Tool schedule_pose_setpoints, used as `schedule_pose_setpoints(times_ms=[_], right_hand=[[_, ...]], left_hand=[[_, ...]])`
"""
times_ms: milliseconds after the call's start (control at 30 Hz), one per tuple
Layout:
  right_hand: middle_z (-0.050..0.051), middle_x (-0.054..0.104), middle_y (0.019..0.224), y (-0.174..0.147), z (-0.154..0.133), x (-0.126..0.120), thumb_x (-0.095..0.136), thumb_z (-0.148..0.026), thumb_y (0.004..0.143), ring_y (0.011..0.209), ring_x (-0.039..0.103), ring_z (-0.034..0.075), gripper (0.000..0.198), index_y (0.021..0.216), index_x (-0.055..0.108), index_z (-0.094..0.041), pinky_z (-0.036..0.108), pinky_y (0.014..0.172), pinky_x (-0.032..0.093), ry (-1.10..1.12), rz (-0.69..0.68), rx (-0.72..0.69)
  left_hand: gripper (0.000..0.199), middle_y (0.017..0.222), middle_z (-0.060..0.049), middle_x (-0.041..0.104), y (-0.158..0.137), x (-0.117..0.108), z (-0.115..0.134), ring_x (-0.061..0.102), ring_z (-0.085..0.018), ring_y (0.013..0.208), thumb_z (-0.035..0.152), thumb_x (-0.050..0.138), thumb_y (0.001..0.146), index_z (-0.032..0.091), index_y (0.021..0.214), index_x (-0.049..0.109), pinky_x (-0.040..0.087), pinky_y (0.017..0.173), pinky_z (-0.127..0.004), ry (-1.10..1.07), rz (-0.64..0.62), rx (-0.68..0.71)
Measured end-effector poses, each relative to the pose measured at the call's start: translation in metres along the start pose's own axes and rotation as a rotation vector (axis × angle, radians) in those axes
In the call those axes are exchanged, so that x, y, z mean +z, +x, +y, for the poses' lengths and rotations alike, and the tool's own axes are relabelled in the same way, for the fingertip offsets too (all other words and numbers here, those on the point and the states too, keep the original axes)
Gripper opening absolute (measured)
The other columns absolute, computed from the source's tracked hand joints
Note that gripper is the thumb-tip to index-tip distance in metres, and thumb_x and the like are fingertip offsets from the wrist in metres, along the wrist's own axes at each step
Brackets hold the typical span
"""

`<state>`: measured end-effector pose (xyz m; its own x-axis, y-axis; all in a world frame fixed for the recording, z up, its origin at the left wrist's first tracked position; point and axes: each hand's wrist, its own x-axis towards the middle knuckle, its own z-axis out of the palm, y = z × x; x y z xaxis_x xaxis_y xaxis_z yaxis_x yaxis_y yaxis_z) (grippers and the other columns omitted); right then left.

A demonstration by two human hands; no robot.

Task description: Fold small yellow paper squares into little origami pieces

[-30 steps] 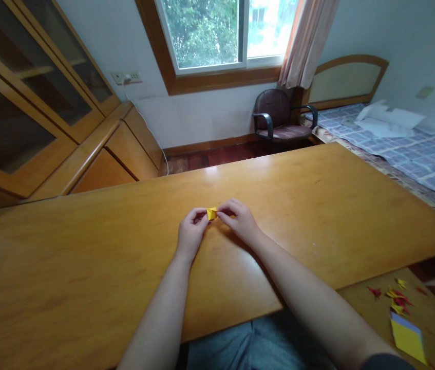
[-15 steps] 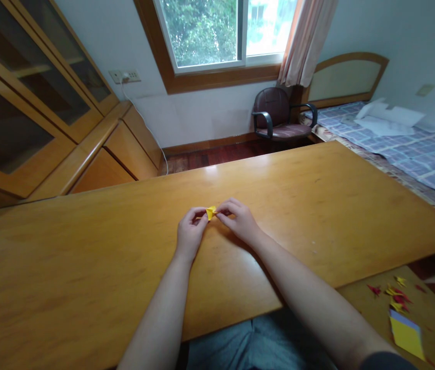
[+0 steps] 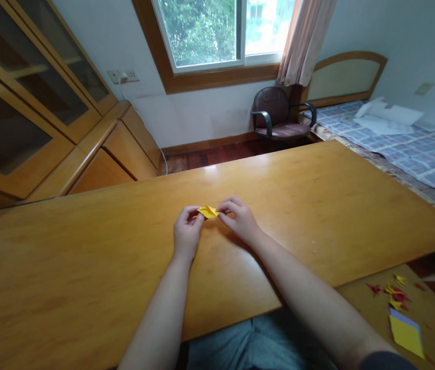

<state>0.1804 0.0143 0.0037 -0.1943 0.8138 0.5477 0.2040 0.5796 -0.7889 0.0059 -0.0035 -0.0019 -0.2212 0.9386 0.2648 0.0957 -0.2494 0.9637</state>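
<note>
A small folded yellow paper (image 3: 209,211) is stretched between my two hands, above the middle of the wooden desk (image 3: 125,257). My left hand (image 3: 187,228) pinches its left end between thumb and fingers. At the opposite end, my right hand (image 3: 238,216) grips a tip of the same paper with thumb and forefinger. The paper's upper side shows an open crease. Its outer ends are partly hidden by my fingertips.
On a lower surface at the bottom right lie several small red and yellow folded paper figures (image 3: 398,294) and a stack of yellow paper squares (image 3: 407,334). Beyond the desk stand a chair (image 3: 275,113), a bed (image 3: 417,149) and a glass-fronted cabinet (image 3: 67,149).
My left hand has shifted slightly left, away from the right one. The yellow paper has spread from a compact, upright shape into a wider, flatter one.
</note>
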Motion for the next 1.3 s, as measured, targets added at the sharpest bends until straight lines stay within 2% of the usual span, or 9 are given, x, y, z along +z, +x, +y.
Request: schedule_pose_setpoints(times_ms=[300, 600, 967, 1300], right_hand=[[0.006, 0.063, 0.092, 0.0003, -0.0042, -0.0005, 0.062, -0.023, 0.089, 0.085, 0.063, 0.017, 0.008, 0.092, 0.069, -0.022, 0.031, 0.076, 0.054, 0.008, -0.01, 0.011], [0.004, 0.062, 0.091, -0.0004, -0.0008, 0.0016, 0.063, -0.031, 0.092, 0.074, 0.058, 0.014, 0.011, 0.094, 0.07, -0.023, 0.028, 0.07, 0.051, -0.022, -0.029, 0.044], [0.004, 0.06, 0.092, -0.0005, -0.0009, 0.0029, 0.065, -0.032, 0.091, 0.075, 0.058, 0.013, 0.013, 0.097, 0.071, -0.023, 0.028, 0.07, 0.051, 0.03, -0.034, 0.064], [0.002, 0.07, 0.089, 0.0031, 0.0012, 0.0046, 0.07, -0.034, 0.084, 0.082, 0.064, 0.015, 0.018, 0.096, 0.071, -0.021, 0.029, 0.077, 0.051, 0.284, 0.013, 0.325]], left_hand=[[0.021, 0.088, -0.002, 0.069, 0.0008, 0.0019, 0.0019, 0.068, -0.015, 0.083, 0.031, 0.073, 0.076, 0.019, 0.09, 0.065, 0.054, 0.08, -0.026, -0.003, 0.0, -0.034], [0.025, 0.085, -0.003, 0.072, -0.0032, 0.0027, 0.0074, 0.07, -0.018, 0.082, 0.036, 0.078, 0.073, 0.018, 0.087, 0.066, 0.056, 0.083, -0.033, -0.06, -0.178, -0.107], [0.025, 0.085, -0.003, 0.071, -0.0015, 0.0016, 0.0043, 0.069, -0.018, 0.083, 0.035, 0.079, 0.072, 0.019, 0.087, 0.066, 0.055, 0.083, -0.033, -0.086, -0.168, -0.102], [0.02, 0.084, -0.001, 0.07, -0.0009, 0.0016, 0.0011, 0.066, -0.016, 0.082, 0.034, 0.076, 0.076, 0.02, 0.087, 0.067, 0.053, 0.079, -0.028, -0.037, -0.193, -0.071]])
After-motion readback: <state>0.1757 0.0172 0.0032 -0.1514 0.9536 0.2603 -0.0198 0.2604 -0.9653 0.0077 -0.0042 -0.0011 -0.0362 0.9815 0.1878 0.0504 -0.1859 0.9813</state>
